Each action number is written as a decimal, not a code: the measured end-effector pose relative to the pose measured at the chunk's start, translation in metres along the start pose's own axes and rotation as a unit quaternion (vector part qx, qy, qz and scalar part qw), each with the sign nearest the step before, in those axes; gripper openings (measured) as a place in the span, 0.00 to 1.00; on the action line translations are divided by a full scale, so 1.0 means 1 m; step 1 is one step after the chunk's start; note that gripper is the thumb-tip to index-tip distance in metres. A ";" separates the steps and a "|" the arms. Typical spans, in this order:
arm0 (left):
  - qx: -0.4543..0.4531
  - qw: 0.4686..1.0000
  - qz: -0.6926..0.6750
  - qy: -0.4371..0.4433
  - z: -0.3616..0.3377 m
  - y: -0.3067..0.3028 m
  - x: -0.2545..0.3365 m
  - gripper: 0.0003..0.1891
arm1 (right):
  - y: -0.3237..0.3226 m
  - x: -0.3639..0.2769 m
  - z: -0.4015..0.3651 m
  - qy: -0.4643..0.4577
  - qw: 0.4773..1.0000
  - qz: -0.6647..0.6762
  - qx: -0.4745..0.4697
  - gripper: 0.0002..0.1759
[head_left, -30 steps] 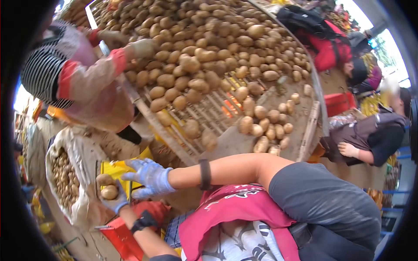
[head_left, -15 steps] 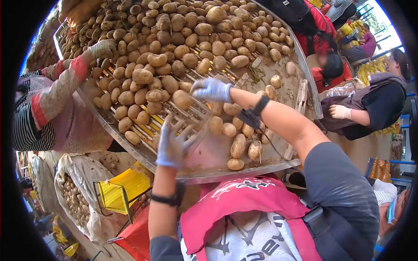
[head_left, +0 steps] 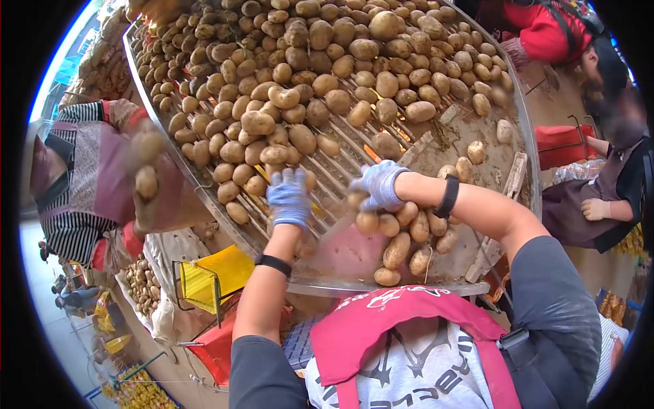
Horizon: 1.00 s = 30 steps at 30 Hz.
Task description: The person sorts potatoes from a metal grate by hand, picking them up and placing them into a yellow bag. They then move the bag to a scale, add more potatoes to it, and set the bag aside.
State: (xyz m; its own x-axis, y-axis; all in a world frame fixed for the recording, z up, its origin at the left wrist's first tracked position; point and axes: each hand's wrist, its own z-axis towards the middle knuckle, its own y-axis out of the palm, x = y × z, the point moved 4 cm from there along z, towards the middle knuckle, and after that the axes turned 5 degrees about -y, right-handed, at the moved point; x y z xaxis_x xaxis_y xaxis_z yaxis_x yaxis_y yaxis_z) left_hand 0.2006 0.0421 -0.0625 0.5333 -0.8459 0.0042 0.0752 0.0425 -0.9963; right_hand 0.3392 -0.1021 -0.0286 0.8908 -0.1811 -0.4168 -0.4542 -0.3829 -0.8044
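Note:
Both my hands wear blue-and-white gloves over a slatted metal sorting table (head_left: 327,176) loaded with potatoes (head_left: 257,123). My left hand (head_left: 289,199) lies palm down at the near edge of the heap, fingers stretched forward against the potatoes there. A blurred potato (head_left: 305,245) is just below its wrist. On the right, my right hand (head_left: 383,185) curls its fingers around a blurred potato (head_left: 356,200), partly hidden by the glove. Below that hand a smaller group of potatoes (head_left: 396,251) rests on the flat metal part of the table.
A co-worker (head_left: 82,177) at the left has blurred potatoes (head_left: 146,182) by the hands. Other people stand at the right, one in a purple apron (head_left: 565,204). A wooden strip (head_left: 501,218) lies along the right rim. A yellow crate (head_left: 211,276) and potato sack (head_left: 160,327) are lower left.
My view has turned, shifting the table rightward. My left hand has come down flat onto the potatoes. My right hand has moved nearer the small group. The left co-worker has drawn back from the heap.

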 end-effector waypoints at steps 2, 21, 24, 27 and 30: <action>-0.067 0.995 -0.078 -0.003 0.001 -0.011 0.020 0.24 | -0.027 -0.021 0.019 -0.047 0.992 -0.053 -0.101 0.25; -0.267 0.258 -0.909 -0.190 -0.081 -0.059 0.043 0.31 | -0.027 -0.087 -0.024 -0.099 0.851 0.353 0.375 0.32; -0.239 0.343 -0.901 -0.119 -0.092 -0.066 0.044 0.31 | -0.016 -0.107 -0.036 -0.066 0.796 0.452 0.397 0.23; -0.136 0.402 -0.892 -0.154 -0.102 -0.076 0.050 0.28 | -0.006 -0.134 -0.039 -0.006 0.750 0.525 0.402 0.13; -0.128 0.480 -0.846 -0.193 -0.126 -0.067 0.044 0.31 | 0.026 -0.129 -0.018 0.022 0.848 0.018 0.529 0.10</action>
State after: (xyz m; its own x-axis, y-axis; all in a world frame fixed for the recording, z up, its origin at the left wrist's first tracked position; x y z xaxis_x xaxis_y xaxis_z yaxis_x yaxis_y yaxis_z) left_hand 0.1123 -0.0647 -0.0069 0.0113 0.6103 0.7921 0.5967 -0.6397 0.4844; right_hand 0.2130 -0.1049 0.0113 0.8653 -0.2187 -0.4511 -0.2175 0.6470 -0.7308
